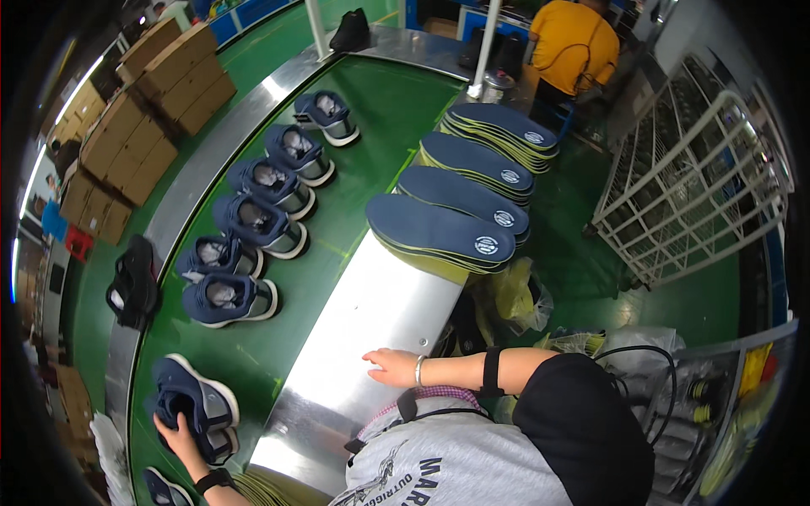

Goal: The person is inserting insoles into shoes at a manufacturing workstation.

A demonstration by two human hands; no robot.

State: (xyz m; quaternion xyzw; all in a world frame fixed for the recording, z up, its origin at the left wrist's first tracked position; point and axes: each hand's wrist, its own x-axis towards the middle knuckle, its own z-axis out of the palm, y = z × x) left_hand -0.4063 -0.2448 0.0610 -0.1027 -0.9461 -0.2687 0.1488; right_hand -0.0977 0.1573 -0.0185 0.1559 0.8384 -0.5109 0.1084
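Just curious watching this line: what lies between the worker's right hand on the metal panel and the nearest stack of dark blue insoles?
Only bare shiny metal panel separates the right hand from the nearest stack of dark blue insoles, seen in the head view.

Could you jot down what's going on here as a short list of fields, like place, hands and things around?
Place: green conveyor belt beside a metal counter
Left hand: grip on a navy shoe on the belt
Right hand: flat on the counter, holding nothing
On belt: row of navy shoes
On counter: stacks of navy insoles
Nearby: cardboard boxes, white wire rack, person in a yellow shirt
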